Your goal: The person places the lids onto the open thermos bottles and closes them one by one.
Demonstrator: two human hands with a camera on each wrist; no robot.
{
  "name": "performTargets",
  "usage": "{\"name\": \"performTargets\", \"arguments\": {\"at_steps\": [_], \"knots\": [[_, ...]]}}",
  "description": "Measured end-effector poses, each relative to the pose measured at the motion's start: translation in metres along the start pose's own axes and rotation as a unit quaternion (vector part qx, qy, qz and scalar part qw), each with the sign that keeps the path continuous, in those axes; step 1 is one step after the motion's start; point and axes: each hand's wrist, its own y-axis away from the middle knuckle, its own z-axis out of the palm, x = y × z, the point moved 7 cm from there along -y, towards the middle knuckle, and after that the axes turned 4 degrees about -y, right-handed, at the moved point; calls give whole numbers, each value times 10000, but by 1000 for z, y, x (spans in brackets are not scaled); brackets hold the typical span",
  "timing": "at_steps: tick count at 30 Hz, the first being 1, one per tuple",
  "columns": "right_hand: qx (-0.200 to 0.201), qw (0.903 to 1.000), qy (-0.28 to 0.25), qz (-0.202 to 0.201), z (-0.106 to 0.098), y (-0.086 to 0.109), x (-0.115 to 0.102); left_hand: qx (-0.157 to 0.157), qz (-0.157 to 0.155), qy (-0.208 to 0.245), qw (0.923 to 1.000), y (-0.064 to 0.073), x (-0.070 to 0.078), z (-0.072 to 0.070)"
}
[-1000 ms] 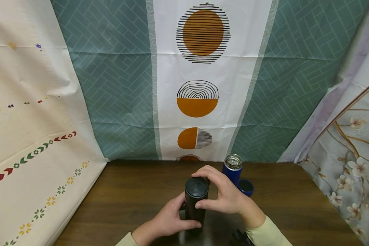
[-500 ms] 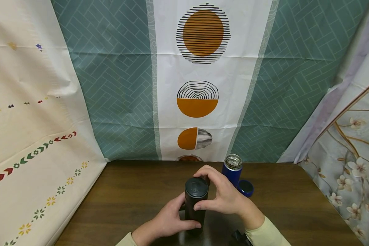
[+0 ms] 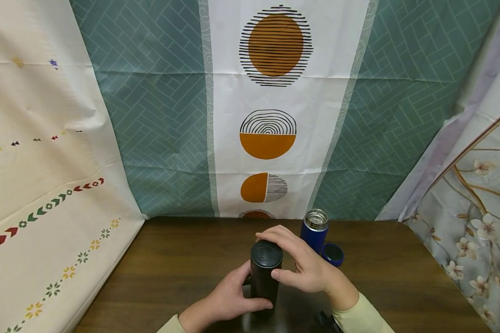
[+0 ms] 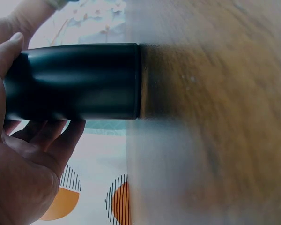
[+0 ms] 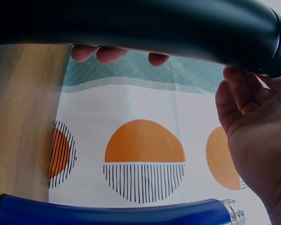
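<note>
A black thermos (image 3: 264,287) stands upright on the brown table, its lid (image 3: 266,254) on top. My left hand (image 3: 230,298) grips the body low down, thumb across the near side and fingers behind it, as the left wrist view also shows. At the lid's right side, my right hand (image 3: 306,262) holds it between the thumb and fingers, which reach around the far edge. Part of the lid's far side is hidden by those fingers. In the right wrist view, curled fingers (image 5: 236,91) sit right at the lid's seam.
An uncapped blue thermos (image 3: 314,236) with a steel mouth stands behind my right hand. Its blue cap (image 3: 333,254) lies beside it. The wooden table (image 3: 183,259) ends at a patterned cloth backdrop (image 3: 171,138).
My right fingers first draw back slightly along the lid's far edge, then reach further left around it, while the thumb shifts right. The left hand and black thermos stay in place.
</note>
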Motion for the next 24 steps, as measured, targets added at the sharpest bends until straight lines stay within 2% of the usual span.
{"name": "performTargets", "arguments": {"at_steps": [5,17,24], "knots": [[54,10000,10,-27,-1,0,-1,6,-130,29,9999,0,-2,0],[237,9996,125,128,-4,-3,-3,61,116,-95,9999,0,1,0],[296,9994,114,146,-4,-3,-1,50,57,-74,9999,0,0,0]]}}
